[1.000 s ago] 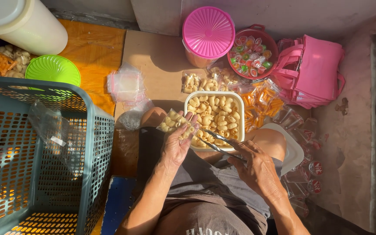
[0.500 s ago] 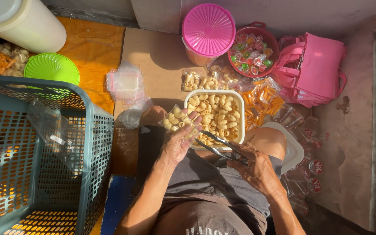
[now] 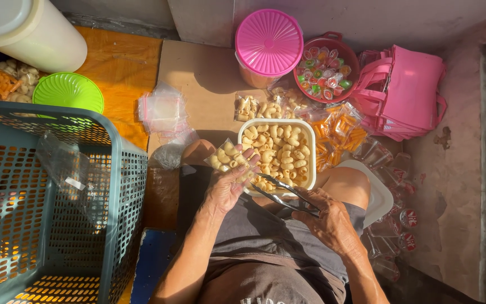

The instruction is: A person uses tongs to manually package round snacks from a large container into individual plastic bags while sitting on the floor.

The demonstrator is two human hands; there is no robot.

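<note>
The bag (image 3: 229,159), a small clear one partly filled with pale curled snacks, sits in the left hand (image 3: 227,188), whose fingers are closed around its lower edge, just left of the tray (image 3: 280,151). A second ago the bag was held lower and closer to the tray's near corner; it has since come up and a little leftward, and the left hand has turned with it. The right hand (image 3: 328,218) is clamped on the tongs (image 3: 284,193), whose metal arms lie close together and point toward the tray's near left corner, by the left hand's fingertips. That hand and the tongs have hardly shifted.

The tray is white, rectangular, full of the same snacks, and rests across the person's lap. Beyond it lie filled packets (image 3: 265,105) and orange snack packets (image 3: 338,132). Farther back stand a tub with a pink lid (image 3: 269,42) and a bowl of coloured sweets (image 3: 325,72), with pink bags (image 3: 406,93) to their right. A teal basket (image 3: 46,202) stands at the left, a green lid (image 3: 67,92) beyond it. None of these has moved.
</note>
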